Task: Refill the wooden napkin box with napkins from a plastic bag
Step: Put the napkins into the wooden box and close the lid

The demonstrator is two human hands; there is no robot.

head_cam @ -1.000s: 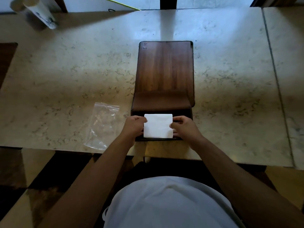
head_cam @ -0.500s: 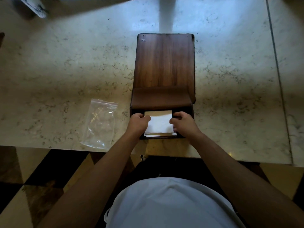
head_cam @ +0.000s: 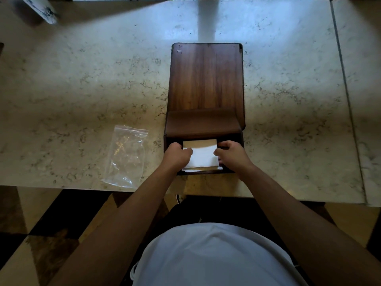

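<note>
At the near edge of the desk (head_cam: 82, 83), the left hand (head_cam: 177, 155) and right hand (head_cam: 231, 154) flank the napkins (head_cam: 203, 156), fingers curled on the stack's sides, likely squaring it inside the wooden napkin box (head_cam: 239, 139). Left of the box lies the plastic bag (head_cam: 125, 155), apparently emptied. Beyond the stack, the lid (head_cam: 206, 77) lies folded back, clearing access.

White tee, short slvs; forearms bare, no rings/watch on hands.
</note>
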